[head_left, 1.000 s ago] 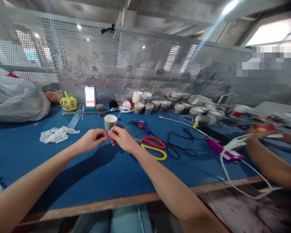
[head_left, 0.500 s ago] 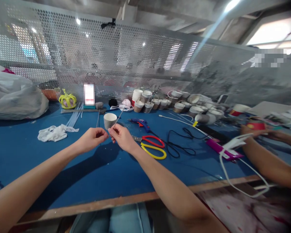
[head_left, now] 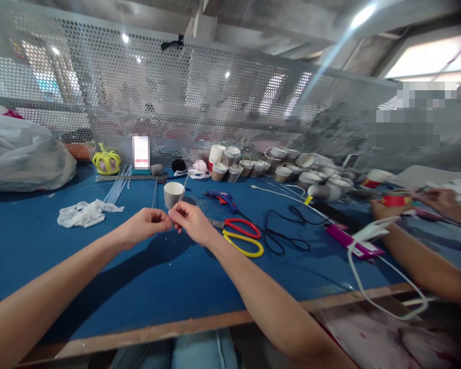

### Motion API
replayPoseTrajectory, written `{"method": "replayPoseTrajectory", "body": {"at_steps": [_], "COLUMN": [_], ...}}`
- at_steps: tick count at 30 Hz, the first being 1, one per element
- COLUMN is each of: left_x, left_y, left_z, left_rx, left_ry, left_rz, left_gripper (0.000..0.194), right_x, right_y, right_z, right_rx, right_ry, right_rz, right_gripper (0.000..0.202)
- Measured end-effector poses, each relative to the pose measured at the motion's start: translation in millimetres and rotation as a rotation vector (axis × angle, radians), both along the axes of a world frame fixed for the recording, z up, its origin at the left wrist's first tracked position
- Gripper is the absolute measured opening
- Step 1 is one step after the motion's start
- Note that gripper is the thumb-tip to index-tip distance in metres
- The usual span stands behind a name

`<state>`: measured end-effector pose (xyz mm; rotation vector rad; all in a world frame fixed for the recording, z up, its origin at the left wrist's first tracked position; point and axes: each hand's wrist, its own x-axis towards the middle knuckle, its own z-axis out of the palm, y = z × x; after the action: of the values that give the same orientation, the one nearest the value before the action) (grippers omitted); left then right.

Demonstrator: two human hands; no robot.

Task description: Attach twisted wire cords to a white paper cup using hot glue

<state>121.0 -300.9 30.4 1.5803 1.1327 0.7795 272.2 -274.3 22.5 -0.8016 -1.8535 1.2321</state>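
Strand point(head_left: 185, 188) slants up and rightward from right hand point(head_left: 189, 219), perhaps away.

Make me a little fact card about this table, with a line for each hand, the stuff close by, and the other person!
Right hand: right hand, pinching a thin pale strand
Left hand: left hand, fingertips closed right beside the right hand's; whether they hold anything is hidden
Just behind the hands: a small upright cup
Tools: scissors with red and yellow handles; a blue glue gun
Left side: crumpled white cloth
Other person: a hand at a red object, on the right
Table: blue top
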Motion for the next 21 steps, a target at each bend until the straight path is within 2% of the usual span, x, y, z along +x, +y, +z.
{"method": "replayPoseTrajectory", "body": {"at_steps": [7,12,14,19,21], "left_x": [0.0,0.9,1.1,0.0,-0.6], "left_y": [2.9,2.7,1.8,0.6,0.8], "left_z": [-6.2,-9.0,-8.1,-4.4,-3.8], "left_rx": [0.112,0.115,0.098,0.027,0.011], "left_ry": [0.007,0.019,0.002,-0.038,-0.032], "left_rz": [0.047,0.044,0.039,-0.006,0.0], "left_gripper": [0.019,0.017,0.018,0.02,0.019], "right_x": [-1.7,-4.1,-4.7,-3.3,-2.0], "right_y": [0.3,-2.1,-2.6,-0.5,1.1], "right_z": [-3.2,-4.6,-4.8,-3.8,-3.4], "right_rx": [0.04,0.061,0.036,-0.086,-0.08], "right_ry": [-0.092,-0.13,-0.108,0.034,0.01], "right_rz": [-0.136,-0.201,-0.19,-0.031,-0.036], "right_gripper": [0.028,0.033,0.033,0.028,0.028]}}
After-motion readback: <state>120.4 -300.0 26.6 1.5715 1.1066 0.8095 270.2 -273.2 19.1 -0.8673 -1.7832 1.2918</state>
